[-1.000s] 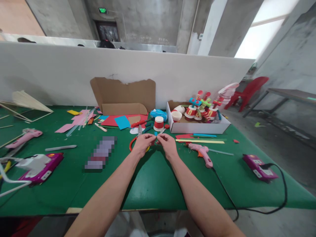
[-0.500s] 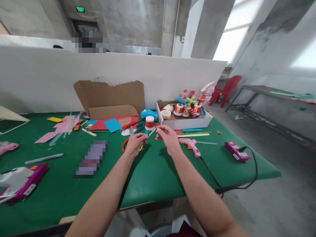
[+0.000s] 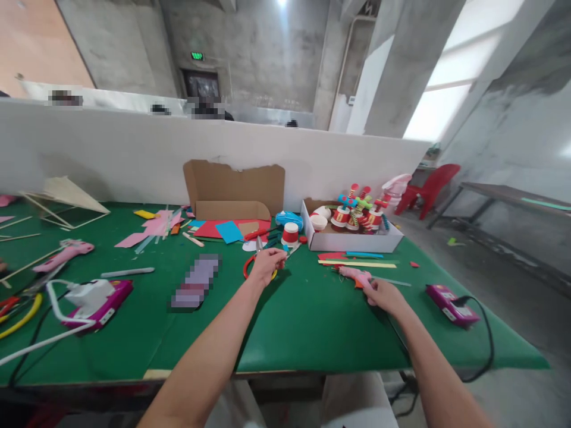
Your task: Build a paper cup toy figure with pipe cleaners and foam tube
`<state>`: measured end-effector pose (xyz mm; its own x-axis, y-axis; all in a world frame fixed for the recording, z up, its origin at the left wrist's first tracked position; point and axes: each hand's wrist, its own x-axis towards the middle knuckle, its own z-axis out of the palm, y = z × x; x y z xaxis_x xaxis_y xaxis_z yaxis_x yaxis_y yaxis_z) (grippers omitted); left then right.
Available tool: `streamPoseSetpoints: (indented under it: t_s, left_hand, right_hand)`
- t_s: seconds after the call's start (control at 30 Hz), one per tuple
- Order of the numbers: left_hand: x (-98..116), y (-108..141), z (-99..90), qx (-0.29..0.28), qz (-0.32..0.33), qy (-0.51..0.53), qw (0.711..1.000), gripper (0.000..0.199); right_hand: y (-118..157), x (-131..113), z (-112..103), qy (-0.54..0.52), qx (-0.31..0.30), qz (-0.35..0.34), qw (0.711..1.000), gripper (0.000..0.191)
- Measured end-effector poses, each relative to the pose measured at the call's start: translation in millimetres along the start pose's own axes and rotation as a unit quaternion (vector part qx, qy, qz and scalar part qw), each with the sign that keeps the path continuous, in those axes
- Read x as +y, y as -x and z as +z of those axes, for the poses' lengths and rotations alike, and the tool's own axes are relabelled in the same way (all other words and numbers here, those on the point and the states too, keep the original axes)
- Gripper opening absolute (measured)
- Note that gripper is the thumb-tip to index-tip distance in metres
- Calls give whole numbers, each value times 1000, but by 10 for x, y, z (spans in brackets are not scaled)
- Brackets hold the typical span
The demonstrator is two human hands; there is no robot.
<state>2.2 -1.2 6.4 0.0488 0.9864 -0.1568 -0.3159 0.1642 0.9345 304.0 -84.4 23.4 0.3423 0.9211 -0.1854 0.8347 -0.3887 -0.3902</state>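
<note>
My left hand [image 3: 271, 264] is closed in a pinch on a thin pale strip [image 3: 293, 250], whose end sticks out past the fingertips. Just beyond it stands an upside-down red and white paper cup [image 3: 290, 234]. Scissors [image 3: 248, 267] with red and yellow handles lie partly hidden under this hand. On the right, my right hand [image 3: 382, 296] has its fingers wrapped round the handle of a pink hot glue gun [image 3: 354, 273], which is at the tabletop with a clear glue stick [image 3: 395, 282] out of its back.
A white box [image 3: 354, 242] holds several cup figures [image 3: 341, 215]. Coloured paper [image 3: 229, 232], a cardboard sheet [image 3: 241, 184] and a blurred phone-like object [image 3: 197, 282] are on the green table [image 3: 312, 339]. A purple power block [image 3: 452, 304] with a black cable sits at right.
My right hand has left the strip, moved right and taken hold of the glue gun's handle. My left hand keeps the strip. The view has shifted left and up.
</note>
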Motion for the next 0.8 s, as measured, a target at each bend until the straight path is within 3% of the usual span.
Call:
streamPoseSetpoints:
  t_s: [0.07, 0.13, 0.27, 0.37, 0.4, 0.47, 0.57, 0.63, 0.8]
  left_hand:
    - [3, 3, 4, 0, 0, -1, 1000, 25]
    - [0, 1, 4, -3, -2, -2, 1000, 25]
    - [-18, -14, -5, -11, -4, -9, 1000, 28]
    - [-29, -23, -15, -13, -2, -12, 1000, 30]
    - [-30, -25, -18, -13, -1, -13, 1000, 30]
    - [-32, -29, -23, -16, 0, -14, 1000, 31]
    - [-39, -34, -26, -21, 1, -18, 1000, 31]
    - [-44, -36, -26, -25, 2, -23, 999, 30]
    - [-35, -25, -25, -34, -2, -38, 999, 25]
  right_hand:
    - [85, -60, -26, -82, 6, -9, 997, 21]
    - [222, -116, -30, -248, -11, 7, 969, 14]
    - [448, -284, 41, -537, -78, 31, 840, 13]
    - [485, -454, 124, -637, -168, 62, 750, 16]
    - [482, -507, 151, -649, -188, 56, 735, 21]
    - [473, -601, 201, -639, -189, 18, 745, 26]
    - [473, -716, 265, -546, -133, -83, 823, 37]
    - [479, -783, 301, -482, -90, -148, 859, 48]
    - [499, -905, 362, -380, -8, -208, 901, 54]
